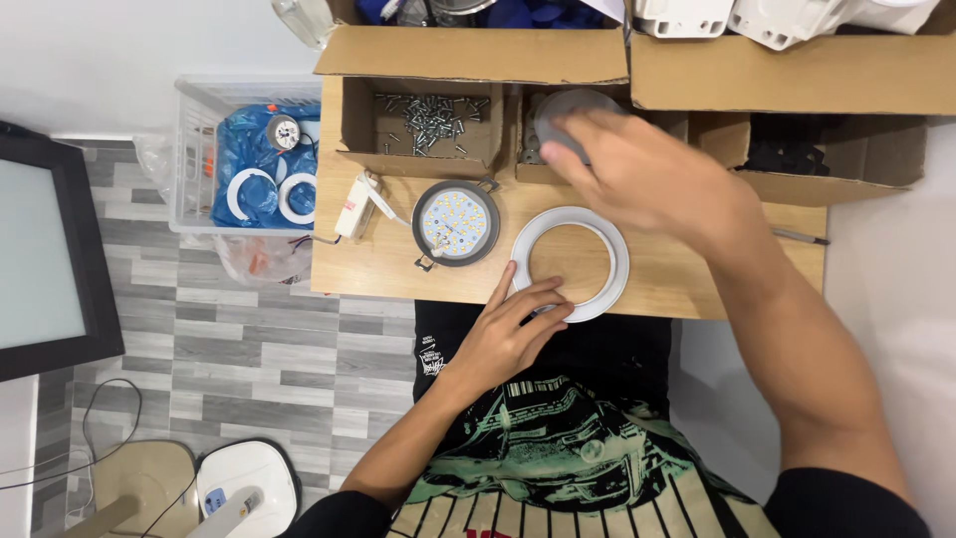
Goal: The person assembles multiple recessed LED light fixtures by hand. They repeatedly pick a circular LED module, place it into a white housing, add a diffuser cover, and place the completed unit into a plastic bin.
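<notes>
A white ring-shaped lamp frame (617, 261) lies flat on the wooden table (687, 289) near its front edge. My left hand (506, 334) rests on the ring's near left rim, fingers pinching it. My right hand (652, 174) is blurred above the back of the table and grips a grey round disc (570, 108) over a cardboard box. To the left of the ring lies a round dark lamp body (456, 221) with a panel of small yellow LED dots, wired to a small white driver box (352, 211).
Open cardboard boxes line the back: one with several metal screws (434, 120), one with dark parts (797, 154). White plastic housings (777, 18) sit on top. A clear crate (204, 149) with blue bags and white rings stands at the left, beside a dark-framed panel (50, 259).
</notes>
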